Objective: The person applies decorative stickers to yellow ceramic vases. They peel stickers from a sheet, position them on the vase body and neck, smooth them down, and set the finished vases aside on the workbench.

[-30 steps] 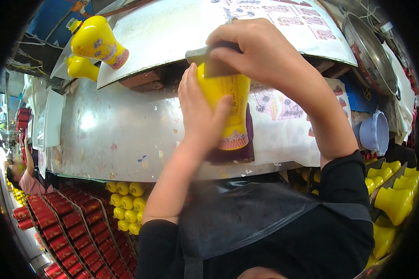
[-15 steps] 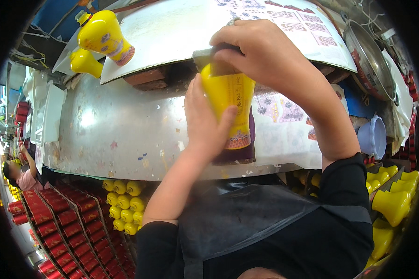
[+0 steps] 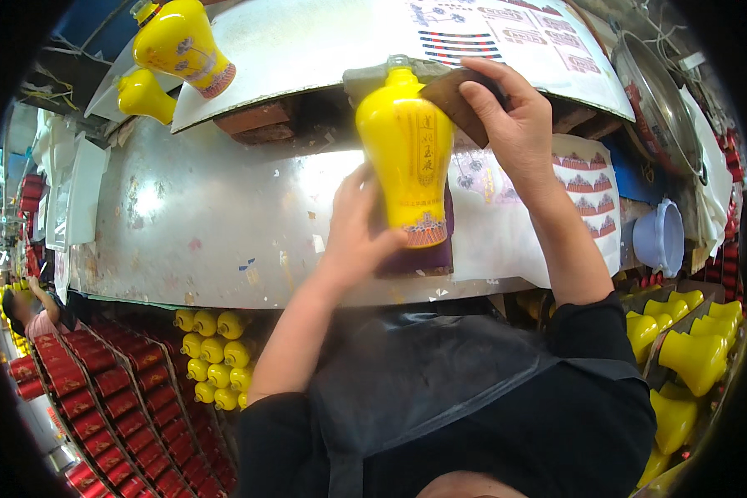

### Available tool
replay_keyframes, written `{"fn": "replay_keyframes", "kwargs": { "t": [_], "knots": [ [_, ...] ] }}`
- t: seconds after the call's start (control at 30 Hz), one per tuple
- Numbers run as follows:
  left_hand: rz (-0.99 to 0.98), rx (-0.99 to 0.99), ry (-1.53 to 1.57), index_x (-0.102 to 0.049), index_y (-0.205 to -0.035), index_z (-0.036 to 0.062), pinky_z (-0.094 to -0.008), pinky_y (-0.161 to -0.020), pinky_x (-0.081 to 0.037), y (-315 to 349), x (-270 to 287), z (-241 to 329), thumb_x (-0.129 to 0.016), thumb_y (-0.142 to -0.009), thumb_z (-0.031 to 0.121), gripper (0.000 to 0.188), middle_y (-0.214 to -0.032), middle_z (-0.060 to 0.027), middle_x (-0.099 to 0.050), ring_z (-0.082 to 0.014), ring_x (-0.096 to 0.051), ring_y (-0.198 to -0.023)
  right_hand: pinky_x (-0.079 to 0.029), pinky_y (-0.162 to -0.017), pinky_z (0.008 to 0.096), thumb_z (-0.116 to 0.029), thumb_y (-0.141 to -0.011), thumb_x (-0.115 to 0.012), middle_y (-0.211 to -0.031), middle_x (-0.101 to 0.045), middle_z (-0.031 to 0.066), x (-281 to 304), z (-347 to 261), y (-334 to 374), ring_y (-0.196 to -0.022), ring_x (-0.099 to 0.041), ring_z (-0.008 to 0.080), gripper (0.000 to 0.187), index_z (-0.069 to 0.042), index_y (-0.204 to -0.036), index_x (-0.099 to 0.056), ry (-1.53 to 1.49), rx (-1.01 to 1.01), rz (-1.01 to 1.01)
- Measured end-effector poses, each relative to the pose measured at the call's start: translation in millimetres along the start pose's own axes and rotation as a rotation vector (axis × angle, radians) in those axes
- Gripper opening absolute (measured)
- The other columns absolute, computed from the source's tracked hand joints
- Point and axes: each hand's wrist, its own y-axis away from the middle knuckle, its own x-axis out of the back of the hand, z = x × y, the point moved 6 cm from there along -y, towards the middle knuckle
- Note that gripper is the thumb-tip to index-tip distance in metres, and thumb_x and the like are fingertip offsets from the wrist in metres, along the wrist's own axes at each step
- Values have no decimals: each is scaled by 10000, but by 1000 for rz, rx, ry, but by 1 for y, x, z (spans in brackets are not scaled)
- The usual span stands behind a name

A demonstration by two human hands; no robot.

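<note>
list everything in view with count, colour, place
decorated bottle: one, yellow, centre
scraper: one, brown, upper centre
pad: one, purple, by decorated bottle
other bottles: two, yellow, upper left
further bottles: many, yellow, lower left and right
racked items: many, red, lower left
board: one, white, top
table: one, silvery, middle
printed sheets: several, pale, board and table
bricks: several, reddish, under board
bucket: one, pale blue, right
basin: one, silvery, upper right
co-worker: one, pink top, far left
apron: one, black, bottom
left hand: one, bare, near decorated bottle
right hand: one, bare, holding scraper
</note>
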Motion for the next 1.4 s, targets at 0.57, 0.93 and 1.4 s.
{"fn": "replay_keyframes", "kwargs": {
  "t": [0.57,0.93,1.4],
  "knots": [
    [334,-70,-215,-663,-1321,71,-450,-1162,-383,23,-1,24,-849,-786,196,580,-1463,-149,-553,-351,-513,-1354,-590,-735,355,17,-727,-823,-1018,-751,129,-1,-38,116,-835,-738,283,332,-80,-1022,-706,169,317,47],
    [248,12,-101,-708,-1273,83,-459,-1166,-367,23,-11,3,-786,-851,190,443,-1409,-169,-582,-362,-486,-1370,-562,-673,358,-57,-790,-766,-913,-723,84,-4,-59,131,-788,-705,291,260,-122,-1040,-743,121,490,-92],
    [285,27,124,-449,-1522,50,-375,-1104,-425,25,-13,13,-888,-816,118,834,-1368,-98,-630,-203,-603,-1221,-547,-700,422,-158,-910,-672,-950,-695,150,88,54,163,-770,-681,332,187,-67,-1045,-764,627,-262,-146]
  ]
}}
